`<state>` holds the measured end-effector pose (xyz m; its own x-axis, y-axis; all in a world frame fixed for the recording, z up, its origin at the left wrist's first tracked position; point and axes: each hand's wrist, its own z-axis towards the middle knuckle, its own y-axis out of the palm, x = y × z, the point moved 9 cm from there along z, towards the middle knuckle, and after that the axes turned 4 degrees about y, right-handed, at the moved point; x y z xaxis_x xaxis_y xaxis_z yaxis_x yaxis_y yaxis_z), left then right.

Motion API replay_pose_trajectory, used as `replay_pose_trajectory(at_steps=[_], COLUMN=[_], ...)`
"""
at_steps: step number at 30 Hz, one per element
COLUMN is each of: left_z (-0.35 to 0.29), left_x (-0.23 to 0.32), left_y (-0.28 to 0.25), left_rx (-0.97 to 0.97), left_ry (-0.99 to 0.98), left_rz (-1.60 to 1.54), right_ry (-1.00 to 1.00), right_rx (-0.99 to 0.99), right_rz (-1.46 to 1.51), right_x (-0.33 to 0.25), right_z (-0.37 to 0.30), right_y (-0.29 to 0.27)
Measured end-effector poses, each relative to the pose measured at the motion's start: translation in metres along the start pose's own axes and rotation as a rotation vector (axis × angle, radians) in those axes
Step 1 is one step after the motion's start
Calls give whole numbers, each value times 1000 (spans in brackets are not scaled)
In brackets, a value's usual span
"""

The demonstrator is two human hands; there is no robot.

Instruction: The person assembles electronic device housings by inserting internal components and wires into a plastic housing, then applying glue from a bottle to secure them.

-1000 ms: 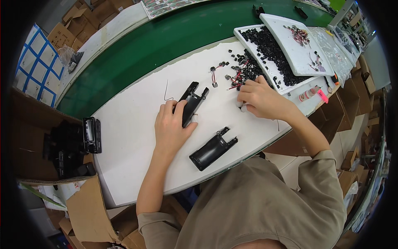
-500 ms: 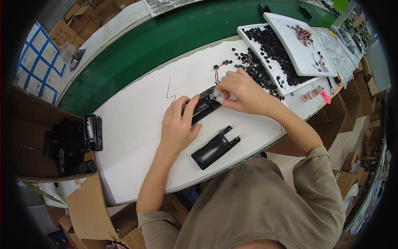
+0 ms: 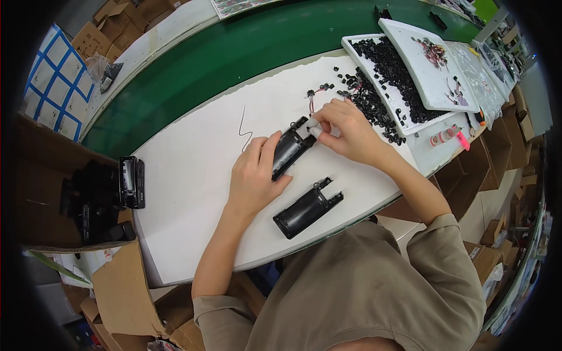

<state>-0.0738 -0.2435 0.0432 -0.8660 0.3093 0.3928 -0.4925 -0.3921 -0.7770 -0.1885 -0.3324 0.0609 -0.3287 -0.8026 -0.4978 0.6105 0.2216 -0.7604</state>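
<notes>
A black plastic half-shell (image 3: 288, 153) with a forked end lies under my left hand (image 3: 253, 175), whose fingers and thumb grip its near-left sides. Its hollow inside faces up. At the forked end, my right hand (image 3: 354, 133) pinches with white coverings (image 3: 314, 124) on its fingertips. Whatever small part may be between those fingertips is hidden. A second black half-shell (image 3: 307, 209) of like shape rests on the white sheet nearer to me, touched by neither hand. Beyond the right hand lies a small black part with red wires (image 3: 312, 99).
Many small black parts (image 3: 369, 96) are heaped beside a white tray (image 3: 397, 124). Another white tray (image 3: 468, 104) with wired parts overlaps it. A small bottle (image 3: 443, 136) stands at right. A bent wire (image 3: 242, 130) lies left; a cardboard box (image 3: 126, 248) holds black housings.
The held half-shell has turned in my left hand, showing more of its hollow inside and forked end. My right hand stays at that end, its fingers slightly lower. The view has shifted a little.
</notes>
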Motion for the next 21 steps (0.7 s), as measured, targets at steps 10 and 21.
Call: replay_pose_trajectory(at_steps=[10, 21], left_z=[0, 1], left_x=[-4, -2], left_y=[-2, -1], left_rx=[10, -28], left_ry=[-38, -40], left_rz=[33, 111], right_ry=[147, 130], right_rx=[-223, -92], right_rz=[-175, -193], right_x=[17, 36], right_z=[-44, 19], right_y=[-19, 8])
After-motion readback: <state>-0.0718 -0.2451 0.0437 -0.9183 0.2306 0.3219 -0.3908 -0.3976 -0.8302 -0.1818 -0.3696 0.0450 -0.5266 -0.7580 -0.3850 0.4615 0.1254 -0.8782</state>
